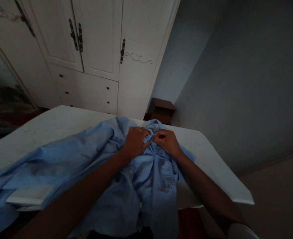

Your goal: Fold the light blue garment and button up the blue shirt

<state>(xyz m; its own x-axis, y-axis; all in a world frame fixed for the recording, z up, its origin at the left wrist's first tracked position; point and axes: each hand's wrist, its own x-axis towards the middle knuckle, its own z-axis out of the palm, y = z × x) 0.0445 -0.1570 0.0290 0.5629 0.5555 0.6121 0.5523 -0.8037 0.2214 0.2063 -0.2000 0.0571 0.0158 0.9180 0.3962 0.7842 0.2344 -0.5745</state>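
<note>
A light blue button-up shirt (146,179) lies rumpled across the white table (206,156), its lower part hanging over the near edge and one sleeve spread to the left. Near the shirt's upper end, my left hand (135,141), with a ring on one finger, is closed on a bunched fold of the cloth. Just to its right my right hand (167,142) pinches the same bunched part between thumb and fingers. Whether a button lies between the fingertips is too small to see. Small buttons show down the shirt's front.
A white wardrobe (94,43) with dark handles and drawers stands beyond the table. A small brown cabinet (163,108) is in the corner behind the table. A grey wall (248,83) runs along the right side. Something red (192,222) shows below the near table edge.
</note>
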